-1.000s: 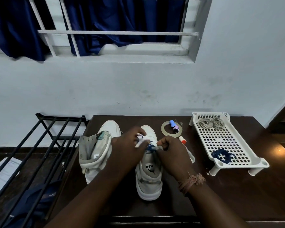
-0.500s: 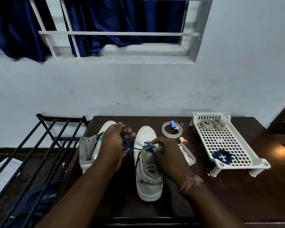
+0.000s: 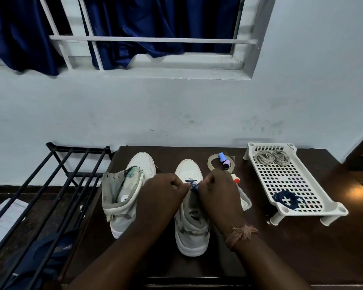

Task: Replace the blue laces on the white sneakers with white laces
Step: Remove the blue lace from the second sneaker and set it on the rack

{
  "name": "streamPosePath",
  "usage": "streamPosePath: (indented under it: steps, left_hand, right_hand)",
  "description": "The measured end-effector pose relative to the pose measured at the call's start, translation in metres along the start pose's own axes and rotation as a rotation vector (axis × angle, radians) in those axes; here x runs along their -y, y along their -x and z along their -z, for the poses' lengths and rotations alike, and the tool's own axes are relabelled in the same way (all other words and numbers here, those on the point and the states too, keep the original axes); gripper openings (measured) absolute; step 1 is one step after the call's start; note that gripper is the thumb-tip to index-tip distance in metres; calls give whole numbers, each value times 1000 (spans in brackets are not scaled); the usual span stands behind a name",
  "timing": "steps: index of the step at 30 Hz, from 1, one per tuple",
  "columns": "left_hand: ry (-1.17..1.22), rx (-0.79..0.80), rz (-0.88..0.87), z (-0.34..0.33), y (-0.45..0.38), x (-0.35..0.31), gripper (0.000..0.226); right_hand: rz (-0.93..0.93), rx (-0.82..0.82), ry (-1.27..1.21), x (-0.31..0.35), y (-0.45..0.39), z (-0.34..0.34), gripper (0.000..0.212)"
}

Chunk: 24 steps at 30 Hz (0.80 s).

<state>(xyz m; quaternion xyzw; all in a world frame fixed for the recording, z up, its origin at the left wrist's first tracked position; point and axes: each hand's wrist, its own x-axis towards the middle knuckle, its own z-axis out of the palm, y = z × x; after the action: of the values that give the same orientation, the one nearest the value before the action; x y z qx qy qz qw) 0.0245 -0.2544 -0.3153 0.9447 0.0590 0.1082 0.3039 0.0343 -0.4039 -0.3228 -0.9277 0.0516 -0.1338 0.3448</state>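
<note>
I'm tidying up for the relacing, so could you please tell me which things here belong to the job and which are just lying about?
Belongs to the job:
right sneaker
left sneaker
blue lace
white laces
removed blue lace
tray

Lying about:
tape roll
glue stick
black rack

Two white sneakers (image 3: 132,185) (image 3: 192,222) are seen on the tabletop (image 3: 302,248), with two hands (image 3: 161,195) (image 3: 217,193) over one. One white tray (image 3: 335,208) is counted, holding two coils of white laces (image 3: 264,158) (image 3: 281,156) and one blue lace bundle (image 3: 286,200); one tape roll (image 3: 211,164) is also seen.

On the dark bench (image 3: 302,248), both hands meet over the right sneaker (image 3: 192,227): left hand (image 3: 161,195) and right hand (image 3: 218,195) pinch its blue lace (image 3: 192,184).
</note>
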Motion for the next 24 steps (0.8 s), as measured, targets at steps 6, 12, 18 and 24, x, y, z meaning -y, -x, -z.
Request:
streamPosePath:
  steps: [6, 12, 18, 24]
  left_hand:
    - [566, 242, 385, -1, -10, 9, 27]
    - [625, 269, 427, -4, -13, 12, 25]
    - [665, 284, 441, -4, -14, 13, 21]
    - [668, 291, 418, -7, -15, 14, 22]
  right_hand:
    - [92, 59, -13, 1, 1, 3, 24]
    - [235, 122, 429, 10, 13, -4, 19]
    - [-45, -88, 215, 10, 0, 19, 11]
    - [164, 207, 409, 9, 11, -1, 25]
